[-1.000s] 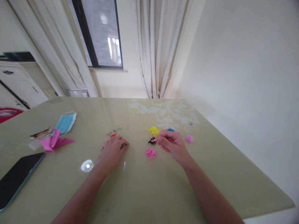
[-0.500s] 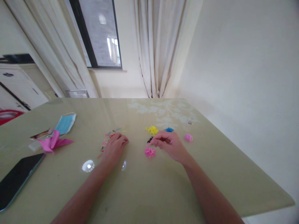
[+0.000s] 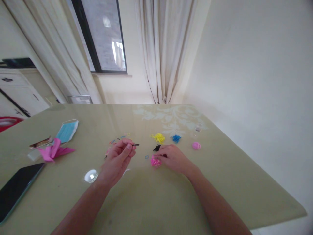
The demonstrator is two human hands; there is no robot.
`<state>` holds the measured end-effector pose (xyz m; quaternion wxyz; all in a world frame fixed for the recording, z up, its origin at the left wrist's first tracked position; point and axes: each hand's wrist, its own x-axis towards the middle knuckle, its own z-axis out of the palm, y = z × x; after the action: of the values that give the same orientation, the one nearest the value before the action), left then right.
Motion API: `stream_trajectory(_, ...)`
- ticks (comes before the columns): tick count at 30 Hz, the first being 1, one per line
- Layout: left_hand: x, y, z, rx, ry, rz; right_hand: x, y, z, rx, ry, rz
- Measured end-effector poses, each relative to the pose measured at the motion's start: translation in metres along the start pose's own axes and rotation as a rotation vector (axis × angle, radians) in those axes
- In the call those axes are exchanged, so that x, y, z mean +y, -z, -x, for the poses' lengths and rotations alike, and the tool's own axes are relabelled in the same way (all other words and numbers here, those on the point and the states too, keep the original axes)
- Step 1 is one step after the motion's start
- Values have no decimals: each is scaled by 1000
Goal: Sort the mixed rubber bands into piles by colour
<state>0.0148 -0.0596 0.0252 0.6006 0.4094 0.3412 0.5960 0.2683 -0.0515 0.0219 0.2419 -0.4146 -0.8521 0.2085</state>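
So a little black band (image 3: 136, 144) is sticking out from the left hand (image 3: 117, 160), which is pinching it between thumb and fingertips, up over the middle of the table (image 3: 151, 202). The right hand (image 3: 175, 158) is reaching into the pink pile (image 3: 155, 162), thumb and fingers narrowing together at its right edge. I can't tell if it's gripping a band, since the fingertips are getting lost against the pink.

Just behind the pink pile, the black pile (image 3: 156, 148) is sitting right by the right hand's knuckles. The yellow pile (image 3: 159, 137) is lying behind that, with the blue pile (image 3: 176, 139) off to its right. One blue band (image 3: 146, 157) is lying alone between the two hands, nearer the pink. A row of loose bands (image 3: 123, 136) is curving around behind the left hand, which is partly covering it.

Going further out, a pink ball (image 3: 196, 146) is resting right of the blue pile. Way over left, a face mask (image 3: 67, 131) is lying behind a folded pink thing (image 3: 55, 151), and a phone (image 3: 19, 189) is lying dark screen up, closer to the person. Curtains (image 3: 163, 49) are hanging either side of the window (image 3: 105, 36) past the table's far edge.
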Motion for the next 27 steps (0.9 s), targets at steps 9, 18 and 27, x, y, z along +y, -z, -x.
stream_trajectory(9,-11,-8,10,-170,-99,-410,-35,4,4,315,38,-416)
stream_trajectory(18,-12,-13,13,-189,-98,-436,-34,6,4,332,46,-471)
stream_trajectory(27,-12,-12,10,-156,-158,-558,-35,13,8,418,78,-512)
